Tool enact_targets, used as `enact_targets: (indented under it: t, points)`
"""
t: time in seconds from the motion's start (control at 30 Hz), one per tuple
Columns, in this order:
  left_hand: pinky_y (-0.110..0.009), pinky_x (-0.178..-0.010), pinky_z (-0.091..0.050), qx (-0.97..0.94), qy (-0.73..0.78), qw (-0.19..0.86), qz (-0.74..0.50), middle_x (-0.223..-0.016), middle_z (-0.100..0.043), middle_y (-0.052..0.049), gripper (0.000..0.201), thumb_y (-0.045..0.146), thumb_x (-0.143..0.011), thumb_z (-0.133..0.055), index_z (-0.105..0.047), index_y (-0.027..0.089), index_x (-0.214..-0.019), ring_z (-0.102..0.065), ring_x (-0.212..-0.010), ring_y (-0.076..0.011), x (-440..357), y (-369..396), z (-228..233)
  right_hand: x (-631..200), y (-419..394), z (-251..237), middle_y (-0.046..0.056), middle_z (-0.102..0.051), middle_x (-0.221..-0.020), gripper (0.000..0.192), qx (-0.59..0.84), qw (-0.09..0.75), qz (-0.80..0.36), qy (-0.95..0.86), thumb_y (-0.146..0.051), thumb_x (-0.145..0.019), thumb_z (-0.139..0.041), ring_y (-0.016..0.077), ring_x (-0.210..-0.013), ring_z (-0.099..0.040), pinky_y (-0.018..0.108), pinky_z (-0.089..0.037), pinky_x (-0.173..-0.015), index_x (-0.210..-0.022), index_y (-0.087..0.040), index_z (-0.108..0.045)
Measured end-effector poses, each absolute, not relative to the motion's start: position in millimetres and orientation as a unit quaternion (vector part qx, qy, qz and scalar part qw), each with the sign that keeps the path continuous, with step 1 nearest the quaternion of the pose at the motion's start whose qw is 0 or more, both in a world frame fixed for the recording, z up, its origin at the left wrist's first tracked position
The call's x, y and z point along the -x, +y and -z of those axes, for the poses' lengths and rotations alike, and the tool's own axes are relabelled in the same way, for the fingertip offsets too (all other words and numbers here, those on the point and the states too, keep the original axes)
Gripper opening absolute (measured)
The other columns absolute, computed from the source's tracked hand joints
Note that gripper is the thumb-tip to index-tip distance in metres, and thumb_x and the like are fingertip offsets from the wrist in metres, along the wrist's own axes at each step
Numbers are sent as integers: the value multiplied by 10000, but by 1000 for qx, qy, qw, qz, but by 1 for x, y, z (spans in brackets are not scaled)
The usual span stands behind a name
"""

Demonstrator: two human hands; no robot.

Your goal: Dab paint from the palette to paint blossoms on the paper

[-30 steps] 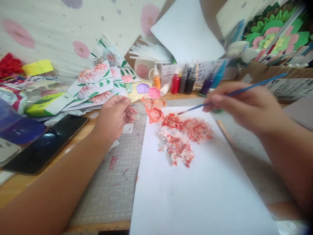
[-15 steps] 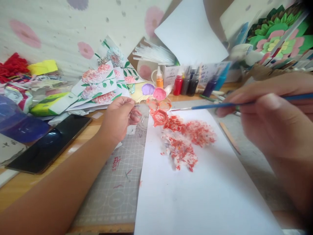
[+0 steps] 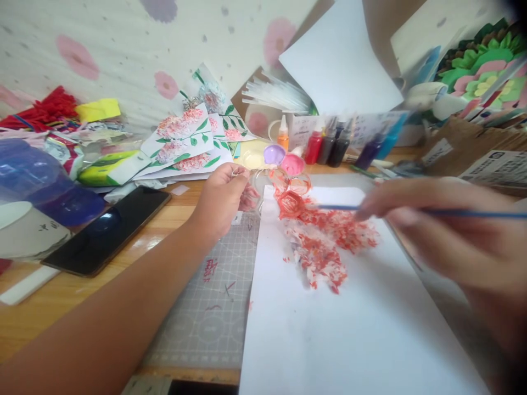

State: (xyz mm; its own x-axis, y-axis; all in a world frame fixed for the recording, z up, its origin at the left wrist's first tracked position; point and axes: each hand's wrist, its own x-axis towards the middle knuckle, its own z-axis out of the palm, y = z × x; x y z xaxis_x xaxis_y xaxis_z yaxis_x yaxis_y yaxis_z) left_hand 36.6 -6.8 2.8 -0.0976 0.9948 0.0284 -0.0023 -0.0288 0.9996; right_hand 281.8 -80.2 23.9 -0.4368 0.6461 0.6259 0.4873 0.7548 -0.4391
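Note:
My left hand (image 3: 220,200) pinches the rim of a clear paint palette (image 3: 293,163), held over the top of a white paper sheet (image 3: 337,340). Its round wells carry yellow, purple, pink and red-orange paint. Closed around a blue-handled paintbrush (image 3: 461,213) is my right hand (image 3: 428,230), blurred by motion. The brush points left, its tip at the red-orange well, though whether it touches the paint is unclear. Dabbed red and pale pink blossom clusters (image 3: 321,260) cover the upper part of the sheet.
A grey cutting mat (image 3: 201,312) lies under the paper. To the left are a black phone (image 3: 107,230) and a white cup (image 3: 28,230). Paint bottles (image 3: 315,145) stand behind the palette, beside painted flower pictures (image 3: 181,134). A cardboard box (image 3: 453,145) is at right.
My right hand has brought the brush down, so its tip has gone from above the red-orange well to the well itself. The whole view has shifted, with things appearing farther right.

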Motion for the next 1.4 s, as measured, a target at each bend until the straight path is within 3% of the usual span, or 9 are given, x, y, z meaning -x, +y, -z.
enact_targets:
  t: [0.07,0.23,0.4,0.5,0.93,1.07,1.13,1.27,1.4]
  points:
    - [-145,-368,-407,-485,515,468,-529,-495,-588,53,126,171,-848,-560,-504,191,-736,-521,-360,-78,-37,-7,-2,-283,-76,-24,-33,-659,-833,50,300,375,-53,-875,-217,-894,-561,29,-756,-617,110,-492,-692,-904,-227,-608]
    - [-139,-373,-411,-506,508,458,-526,-489,-597,57,101,171,-838,-544,-504,192,-747,-524,-370,-77,-37,-7,-2,-290,-69,-22,22,-633,-900,139,313,392,20,-865,-194,-973,-439,15,-830,-600,77,-485,-715,-1009,-166,-571]
    - [-137,-390,-429,-519,507,457,-514,-500,-612,54,82,189,-811,-558,-521,188,-737,-533,-383,-72,-37,-8,0,-278,-75,-22,-24,-657,-918,170,244,326,20,-913,-229,-988,-413,-17,-900,-615,33,-488,-848,-974,-181,-576]
    - [-135,-380,-411,-513,513,456,-516,-497,-613,53,79,189,-810,-557,-520,186,-741,-521,-370,-69,-37,-8,-1,-279,-75,-21,-13,-654,-945,145,260,359,32,-896,-194,-987,-415,-26,-932,-608,9,-467,-876,-1006,-178,-557]
    - [-136,-387,-401,-503,509,469,-517,-496,-596,54,119,175,-850,-537,-502,181,-737,-521,-374,-67,-39,-10,-2,-279,-76,-18,6,-684,-922,125,275,384,31,-881,-106,-910,-504,1,-873,-643,22,-484,-822,-965,-159,-602]
    - [-144,-386,-394,-517,517,463,-501,-497,-591,48,129,148,-859,-512,-509,183,-734,-513,-377,-71,-41,-11,-3,-281,-74,-16,-10,-683,-811,146,300,399,7,-866,-73,-890,-498,12,-728,-650,41,-500,-678,-888,-173,-605]
    - [-144,-376,-381,-532,509,461,-496,-485,-569,56,135,146,-866,-504,-508,189,-737,-489,-371,-70,-43,-12,-3,-279,-75,-15,-1,-688,-825,165,300,416,-3,-858,-59,-878,-486,21,-737,-658,50,-508,-681,-880,-170,-608]
    - [-133,-359,-337,-545,488,471,-494,-448,-501,79,158,118,-875,-483,-488,195,-737,-437,-362,-61,-46,-13,-3,-273,-78,-15,-10,-693,-839,147,275,406,-60,-870,-91,-869,-507,24,-743,-664,54,-519,-659,-845,-165,-631]
    - [-128,-375,-329,-538,452,516,-489,-448,-489,86,166,117,-892,-469,-469,201,-749,-422,-366,-55,-46,-12,-3,-274,-74,-15,-21,-667,-762,154,292,460,-141,-826,-66,-877,-520,31,-682,-651,85,-530,-604,-806,-159,-620]
